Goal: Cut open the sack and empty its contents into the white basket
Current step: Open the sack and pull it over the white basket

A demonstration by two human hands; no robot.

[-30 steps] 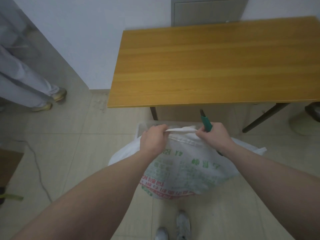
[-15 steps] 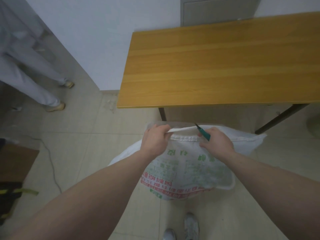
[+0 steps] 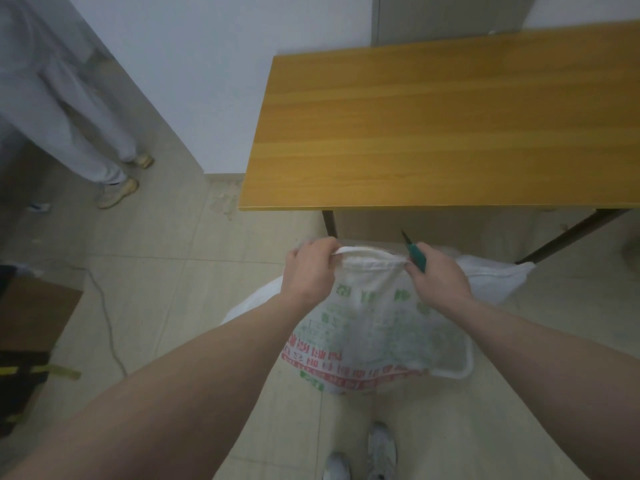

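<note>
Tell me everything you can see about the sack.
The sack is white woven plastic printed with green and red text. It stands on the floor below the wooden table's near edge. Its stitched top seam is pulled taut between the left hand and the right hand, which also holds a green-handled cutter.

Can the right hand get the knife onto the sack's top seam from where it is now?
Probably yes. The right hand grips the knife right at the sack's stitched top seam, which the left hand holds up taut. Nothing sits between them, though the blade points away.
</note>
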